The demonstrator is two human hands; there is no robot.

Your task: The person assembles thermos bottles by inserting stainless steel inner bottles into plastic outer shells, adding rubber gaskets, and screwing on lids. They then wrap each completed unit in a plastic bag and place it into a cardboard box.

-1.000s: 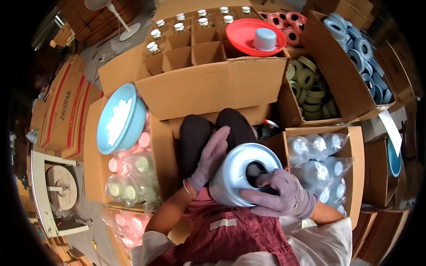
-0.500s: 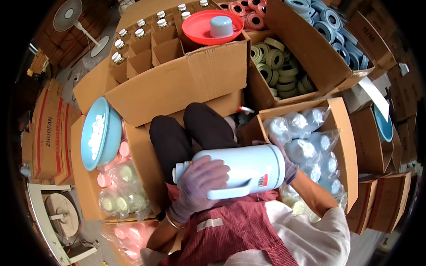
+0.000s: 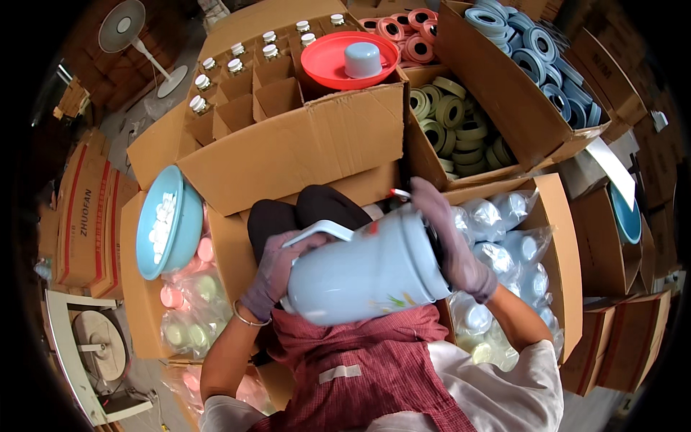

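Note:
A light blue thermos jug (image 3: 360,266) lies on its side above my lap, with its loop handle (image 3: 320,228) facing away from me and a small flower print low on its body. My left hand (image 3: 277,270), in a thin greyish-purple glove, is closed round the neck end by the handle. At the wide base end, my gloved right hand (image 3: 461,252) holds the rim, palm towards the base. Its fingertips reach the upper edge and look slightly blurred. The face of the base is mostly hidden from view.
Ahead stands a divided carton (image 3: 302,133) of white-capped bottles, topped by a red basin (image 3: 317,61) with a blue cup (image 3: 362,60). Cartons of green rings (image 3: 451,111) and blue rings (image 3: 540,47) stand right. Bagged blue parts (image 3: 497,255) are beside me; a blue basin (image 3: 188,234) sits left.
The jug has rolled so its handle went from the near side to the far side, and its base end tilts. My left hand shifted to the neck; the right hand moved up along the base.

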